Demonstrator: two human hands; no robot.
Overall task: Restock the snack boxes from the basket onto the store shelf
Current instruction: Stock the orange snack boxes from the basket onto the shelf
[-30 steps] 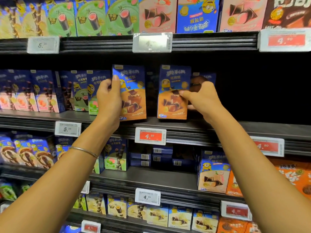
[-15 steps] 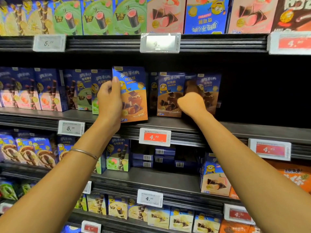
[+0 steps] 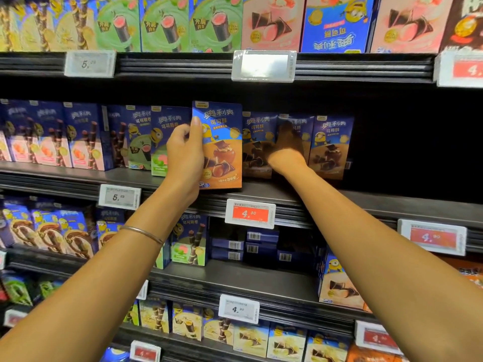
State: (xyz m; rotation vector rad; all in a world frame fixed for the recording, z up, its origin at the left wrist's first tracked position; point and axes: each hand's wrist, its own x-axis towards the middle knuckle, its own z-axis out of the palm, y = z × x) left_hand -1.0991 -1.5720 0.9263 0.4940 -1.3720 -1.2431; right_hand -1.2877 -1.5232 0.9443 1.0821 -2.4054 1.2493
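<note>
One snack box stands upright at the shelf, left hand gripping it

Gripping a blue-and-orange snack box upright with the left hand, fingers wrapping its left edge, at the front of the shelf. Stretching the right hand deep among the matching boxes, fingers lost in shadow and blur. Showing an orange price tag just below, and wearing a thin bangle on the left wrist.
</note>
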